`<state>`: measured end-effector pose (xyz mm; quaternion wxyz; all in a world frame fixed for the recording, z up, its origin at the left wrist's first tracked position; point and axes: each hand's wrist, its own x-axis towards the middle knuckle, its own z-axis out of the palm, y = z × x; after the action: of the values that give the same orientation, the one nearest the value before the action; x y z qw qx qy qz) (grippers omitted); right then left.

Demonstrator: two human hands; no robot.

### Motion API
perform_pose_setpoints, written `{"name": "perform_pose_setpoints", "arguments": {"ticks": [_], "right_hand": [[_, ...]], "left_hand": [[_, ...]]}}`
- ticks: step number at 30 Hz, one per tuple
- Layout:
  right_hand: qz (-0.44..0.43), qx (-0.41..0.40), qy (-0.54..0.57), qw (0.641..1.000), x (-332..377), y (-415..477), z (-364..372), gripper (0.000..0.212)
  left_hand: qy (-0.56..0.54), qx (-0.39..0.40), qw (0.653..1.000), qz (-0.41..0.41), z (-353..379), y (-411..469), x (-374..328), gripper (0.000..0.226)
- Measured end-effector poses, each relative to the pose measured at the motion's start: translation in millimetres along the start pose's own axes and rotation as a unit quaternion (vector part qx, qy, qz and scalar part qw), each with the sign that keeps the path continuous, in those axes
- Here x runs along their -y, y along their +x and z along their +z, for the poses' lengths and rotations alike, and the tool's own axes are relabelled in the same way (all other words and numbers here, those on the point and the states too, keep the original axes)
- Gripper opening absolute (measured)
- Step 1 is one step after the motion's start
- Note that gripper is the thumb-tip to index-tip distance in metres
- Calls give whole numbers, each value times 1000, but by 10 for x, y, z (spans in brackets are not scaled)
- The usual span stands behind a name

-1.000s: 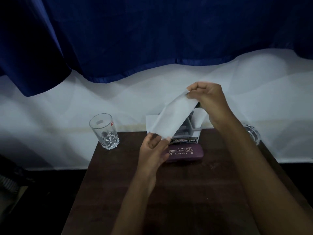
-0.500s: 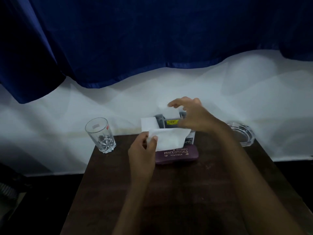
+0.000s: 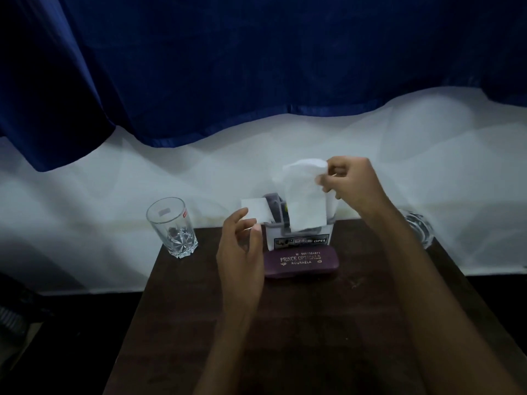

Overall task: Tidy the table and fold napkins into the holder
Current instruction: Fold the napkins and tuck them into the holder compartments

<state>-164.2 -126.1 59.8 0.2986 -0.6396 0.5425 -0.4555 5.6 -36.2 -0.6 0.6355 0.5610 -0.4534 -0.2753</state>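
The white folded paper napkin [image 3: 306, 201] hung long axis upright, lower edge inside the pale plastic holder [image 3: 299, 240] at the dark wooden desk's [image 3: 313, 323] twelve o'clock edge, its top pinched from two o'clock by the right hand [image 3: 350, 183], the nearer grip, while the left hand [image 3: 242, 252] hovered slack-fingered and empty at eight o'clock.

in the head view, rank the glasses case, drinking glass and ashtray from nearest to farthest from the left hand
Measured from the left hand:
1. Glasses case: right beside the hand, on its right.
2. Drinking glass: off to the hand's left, with a clear gap.
3. Ashtray: far right, well beyond the case.
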Motion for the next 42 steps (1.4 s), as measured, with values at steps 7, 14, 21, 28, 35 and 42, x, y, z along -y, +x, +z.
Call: {"name": "perform_pose_setpoints", "arguments": {"ticks": [7, 14, 21, 28, 35, 42], "right_hand": [[76, -52, 86, 992, -233, 51, 82, 12], [68, -59, 117, 989, -198, 48, 206, 9], [115, -68, 157, 978, -258, 31, 228, 13], [115, -121, 109, 980, -320, 59, 184, 18], [101, -49, 21, 993, -392, 62, 284, 15], [68, 1, -77, 995, -424, 47, 345, 15]], "left_hand": [[12, 16, 999, -37, -4, 17, 75, 27], [16, 40, 998, -49, 10, 15, 94, 29], [4, 47, 997, -59, 13, 16, 111, 29], [5, 59, 996, -68, 16, 2, 108, 36], [2, 73, 994, -81, 22, -24, 102, 29], [6, 75, 994, -81, 27, -21, 104, 29]]}}
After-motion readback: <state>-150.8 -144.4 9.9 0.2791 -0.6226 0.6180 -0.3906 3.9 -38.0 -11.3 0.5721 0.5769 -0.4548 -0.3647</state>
